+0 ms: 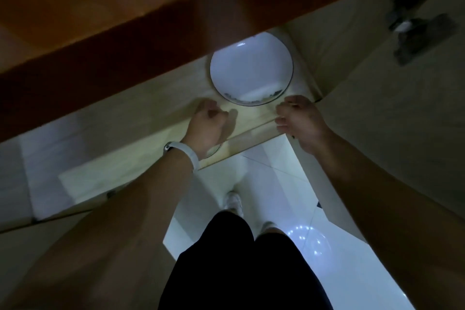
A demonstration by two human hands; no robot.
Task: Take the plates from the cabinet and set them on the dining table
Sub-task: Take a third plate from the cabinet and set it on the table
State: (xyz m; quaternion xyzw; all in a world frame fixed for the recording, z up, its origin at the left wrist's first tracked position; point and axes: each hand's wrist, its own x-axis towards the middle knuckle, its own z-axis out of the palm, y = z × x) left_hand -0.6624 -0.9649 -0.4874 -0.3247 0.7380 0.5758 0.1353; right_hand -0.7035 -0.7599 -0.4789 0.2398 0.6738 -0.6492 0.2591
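The person wore a white wristband (pixel 187 156) on the left wrist, black trousers (pixel 241 267), white shoes (pixel 234 202), and had bare forearms.

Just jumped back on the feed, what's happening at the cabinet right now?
A person stands at the open cabinet, facing a white plate with a dark rim that lies on a shelf. The left hand and right hand sit at the shelf's front edge, either side of the plate, fingers curled. Neither holds the plate yet; blur hides whether they grip the edge.
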